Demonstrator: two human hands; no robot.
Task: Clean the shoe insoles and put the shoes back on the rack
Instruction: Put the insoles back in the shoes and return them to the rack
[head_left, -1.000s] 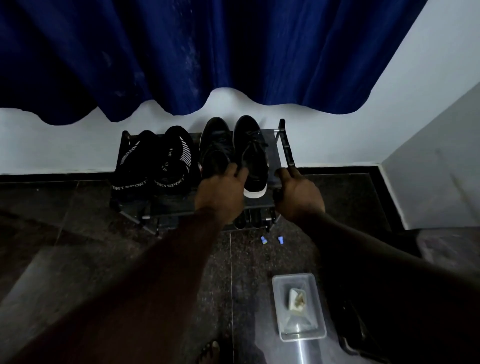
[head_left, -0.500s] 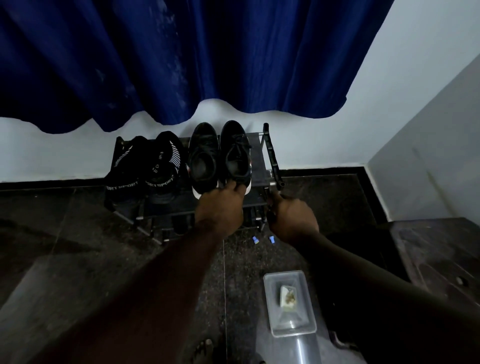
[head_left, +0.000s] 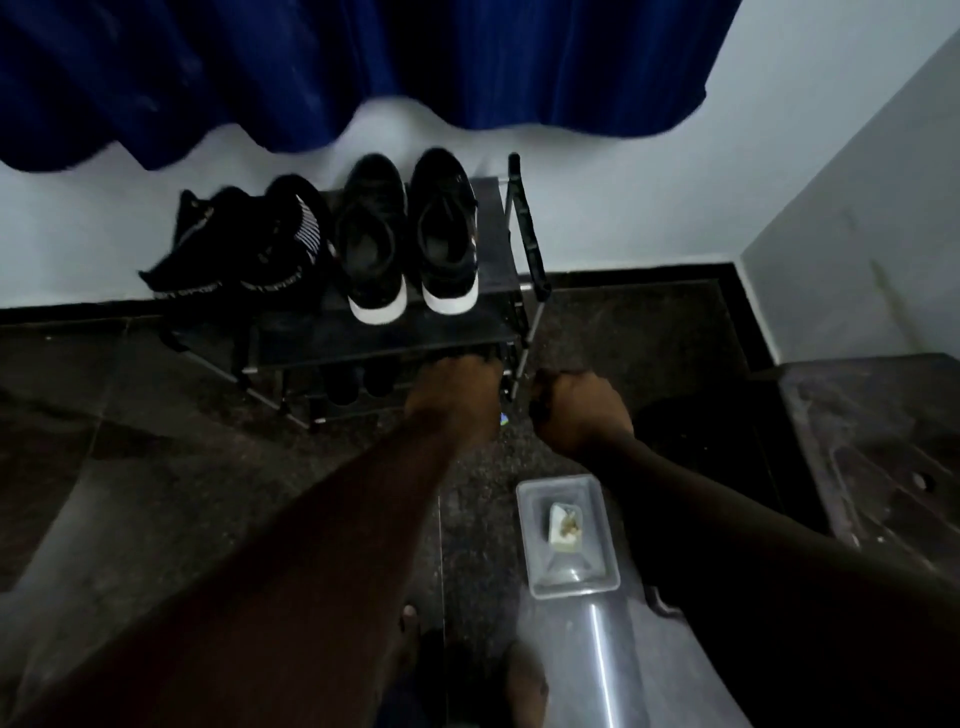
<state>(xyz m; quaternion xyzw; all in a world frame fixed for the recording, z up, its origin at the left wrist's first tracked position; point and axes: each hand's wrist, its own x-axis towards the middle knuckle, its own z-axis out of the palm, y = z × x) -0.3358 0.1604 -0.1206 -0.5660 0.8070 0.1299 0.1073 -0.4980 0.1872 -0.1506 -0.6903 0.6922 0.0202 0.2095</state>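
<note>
Both hands have dropped from the top shelf since a moment ago. Left hand (head_left: 452, 400) is now at the front edge of the shoe rack (head_left: 384, 332), centre of the frame; its fingers are hidden under the shelf, so its grip cannot be told. Right hand (head_left: 582, 410), just right of the rack's front leg, is curled like a fist; whether it holds anything is unclear. Two black shoes (head_left: 376, 280) with white heels stand side by side on the top shelf, upper centre.
</note>
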